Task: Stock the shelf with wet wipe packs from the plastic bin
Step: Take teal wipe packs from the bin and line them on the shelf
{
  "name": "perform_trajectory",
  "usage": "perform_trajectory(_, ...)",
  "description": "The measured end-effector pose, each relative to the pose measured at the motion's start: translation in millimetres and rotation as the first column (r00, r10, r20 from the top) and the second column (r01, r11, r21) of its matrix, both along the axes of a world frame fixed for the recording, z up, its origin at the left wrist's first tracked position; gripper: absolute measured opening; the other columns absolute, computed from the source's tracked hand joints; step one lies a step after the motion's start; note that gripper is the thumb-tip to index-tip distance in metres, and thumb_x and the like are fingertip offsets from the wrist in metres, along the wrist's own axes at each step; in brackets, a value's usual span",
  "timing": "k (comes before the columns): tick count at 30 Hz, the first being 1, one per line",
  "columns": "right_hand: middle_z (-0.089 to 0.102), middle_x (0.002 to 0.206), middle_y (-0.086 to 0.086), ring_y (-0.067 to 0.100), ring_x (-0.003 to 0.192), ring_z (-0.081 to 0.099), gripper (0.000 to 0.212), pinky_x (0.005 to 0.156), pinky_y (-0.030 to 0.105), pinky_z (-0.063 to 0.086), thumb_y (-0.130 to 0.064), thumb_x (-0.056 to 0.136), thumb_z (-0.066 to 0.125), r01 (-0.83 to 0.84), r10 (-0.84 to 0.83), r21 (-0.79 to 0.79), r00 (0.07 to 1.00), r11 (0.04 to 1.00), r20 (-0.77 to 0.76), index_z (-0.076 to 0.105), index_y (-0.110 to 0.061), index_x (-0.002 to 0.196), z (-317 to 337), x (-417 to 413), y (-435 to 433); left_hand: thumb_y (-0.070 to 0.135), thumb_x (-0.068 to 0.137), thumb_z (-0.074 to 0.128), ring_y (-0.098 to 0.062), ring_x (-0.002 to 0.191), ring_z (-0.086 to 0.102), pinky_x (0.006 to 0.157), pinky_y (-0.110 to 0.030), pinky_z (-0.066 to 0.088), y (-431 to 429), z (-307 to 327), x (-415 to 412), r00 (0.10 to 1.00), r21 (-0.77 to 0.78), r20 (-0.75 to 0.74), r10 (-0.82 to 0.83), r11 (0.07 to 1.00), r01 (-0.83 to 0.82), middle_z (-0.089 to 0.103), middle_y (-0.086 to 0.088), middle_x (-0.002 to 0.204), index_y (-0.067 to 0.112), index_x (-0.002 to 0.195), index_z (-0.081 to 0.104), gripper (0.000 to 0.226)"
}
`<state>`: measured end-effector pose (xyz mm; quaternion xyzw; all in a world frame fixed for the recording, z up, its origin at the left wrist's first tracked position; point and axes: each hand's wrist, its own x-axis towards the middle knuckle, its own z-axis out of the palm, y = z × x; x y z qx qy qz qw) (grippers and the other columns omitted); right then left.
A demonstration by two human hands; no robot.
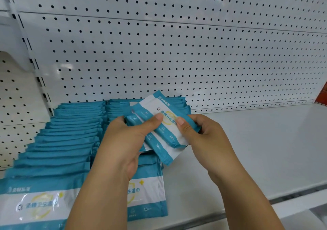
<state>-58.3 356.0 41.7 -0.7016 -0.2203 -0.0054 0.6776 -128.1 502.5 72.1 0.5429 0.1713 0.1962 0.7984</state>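
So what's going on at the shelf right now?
A person is stocking wet wipe packs. Both hands, left hand and right hand, hold a small bunch of packs above the shelf. Two rows of packs already stand along the shelf's left side by the pegboard back; the right side is bare. No bin is in view.

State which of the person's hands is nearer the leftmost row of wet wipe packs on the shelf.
Left. The left hand sits just right of the leftmost row, over the second row; the right hand is farther right, above bare shelf.
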Motion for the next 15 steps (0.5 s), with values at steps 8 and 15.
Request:
perform_trajectory(8, 0.077, 0.093, 0.003, 0.032, 0.096, 0.072, 0.006, 0.092, 0.055, 0.057, -0.022, 0.092, 0.073, 0.202, -0.18, 0.198, 0.976, 0.959, -0.124, 0.074, -0.017, 0.096, -1, 14, -12, 0.015, 0.071, 0.09, -0.02, 0.087, 0.078, 0.087, -0.044, 0.061, 15, -10, 2, 0.978, 0.109, -0.027, 0.208, 0.973, -0.204, 0.08, -0.002, 0.094, 0.012, 0.102, 0.072, 0.036)
perform_trajectory(15, 0.07, 0.104, -0.002, 0.012, 0.085, 0.07, 0.016, 0.049, 0.015, 0.049, -0.02, 0.095, 0.071, 0.345, -0.342, 0.105, 0.939, 0.933, -0.044, 0.065, -0.028, 0.108, -5, 29, -34, 0.013, 0.076, 0.089, -0.021, 0.09, 0.076, 0.089, -0.047, 0.061, 24, -15, 2, 0.916, 0.042, -0.009, 0.402, 0.915, -0.401, 0.077, -0.003, 0.101, 0.012, 0.109, 0.068, 0.039)
